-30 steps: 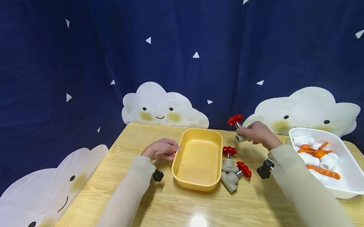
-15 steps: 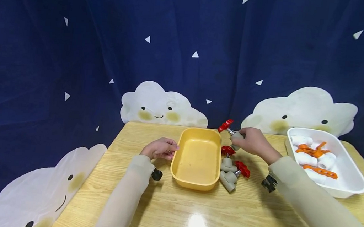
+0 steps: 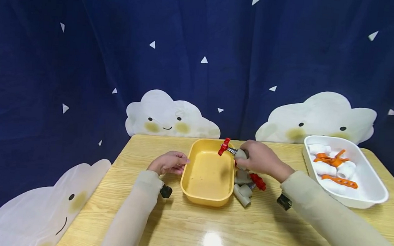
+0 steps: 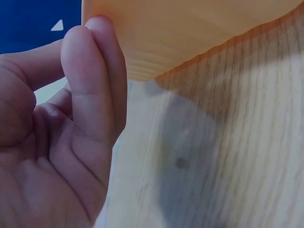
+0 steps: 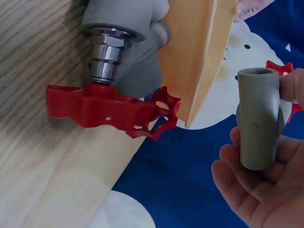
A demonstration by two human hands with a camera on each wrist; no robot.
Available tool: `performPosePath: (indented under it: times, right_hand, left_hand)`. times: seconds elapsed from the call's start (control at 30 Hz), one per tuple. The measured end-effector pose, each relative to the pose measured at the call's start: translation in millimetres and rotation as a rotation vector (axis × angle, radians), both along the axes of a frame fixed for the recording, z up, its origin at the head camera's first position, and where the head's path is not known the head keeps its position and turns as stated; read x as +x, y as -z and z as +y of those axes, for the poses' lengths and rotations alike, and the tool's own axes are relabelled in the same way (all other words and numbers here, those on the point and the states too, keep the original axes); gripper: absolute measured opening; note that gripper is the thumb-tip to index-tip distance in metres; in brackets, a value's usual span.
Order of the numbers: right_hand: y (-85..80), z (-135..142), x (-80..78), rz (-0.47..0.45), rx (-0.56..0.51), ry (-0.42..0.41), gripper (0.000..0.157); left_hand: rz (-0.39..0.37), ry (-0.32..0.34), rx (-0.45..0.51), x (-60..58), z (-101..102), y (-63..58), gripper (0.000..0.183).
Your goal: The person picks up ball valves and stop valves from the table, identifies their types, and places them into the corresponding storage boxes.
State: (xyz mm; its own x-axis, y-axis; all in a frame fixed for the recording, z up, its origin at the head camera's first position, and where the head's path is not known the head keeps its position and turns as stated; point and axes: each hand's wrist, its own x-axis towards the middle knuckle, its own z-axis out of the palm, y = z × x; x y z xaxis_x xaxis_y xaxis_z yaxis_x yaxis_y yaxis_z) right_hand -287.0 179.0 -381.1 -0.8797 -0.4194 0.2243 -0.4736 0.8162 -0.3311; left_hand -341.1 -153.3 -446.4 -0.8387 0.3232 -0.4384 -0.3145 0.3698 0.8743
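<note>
In the head view my left hand (image 3: 169, 162) pinches the left rim of a yellow plastic tray (image 3: 206, 179). The left wrist view shows its fingertips at the tray's wall (image 4: 156, 38). My right hand (image 3: 260, 159) grips the grey body of a valve (image 3: 240, 156) with a red handwheel, which leans out over the tray's right rim. From the right wrist camera, the grey pipe end of this held valve (image 5: 259, 118) shows between thumb and fingers. Two more red-handled valves lie on the table against the tray's right side, one valve (image 3: 243, 195) nearer me and another valve (image 3: 242, 177) partly hidden.
A white tray (image 3: 369, 190) at the right holds several white pipe fittings (image 3: 325, 169) and orange pieces (image 3: 340, 181). The wooden table (image 3: 188, 230) ends at a dark blue curtain (image 3: 176, 28) with white cloud shapes.
My right hand has carried the valve left and down, from behind the other valves to over the tray's right rim; its handwheel now points left. The left hand stays at the tray.
</note>
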Motion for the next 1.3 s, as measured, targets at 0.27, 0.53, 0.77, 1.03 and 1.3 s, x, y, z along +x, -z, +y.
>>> performPosePath:
  times: [0.27, 0.53, 0.77, 1.03, 1.3]
  right_hand:
    - [-1.7, -11, 4.8, 0.039, 0.031, -0.025, 0.034]
    - [3.0, -17, 9.8, 0.062, 0.035, -0.005, 0.032]
    - [3.3, -20, 7.0, 0.059, 0.022, -0.024, 0.028]
    - [3.5, -30, -0.9, 0.051, 0.053, -0.051, 0.028]
    - [3.0, -48, -18.2, -0.03, 0.066, -0.033, 0.028]
  left_hand:
    - [-0.001, -0.002, 0.007, 0.0, -2, 1.9, 0.012]
    - [-0.007, 0.012, 0.01, 1.7, -2, 5.5, 0.012]
    - [-0.002, 0.005, 0.011, -0.5, -2, 4.2, 0.012]
    - [0.009, 0.015, 0.015, -0.2, -2, 4.1, 0.014]
    - [0.015, 0.017, 0.031, -0.9, -1, 3.8, 0.013]
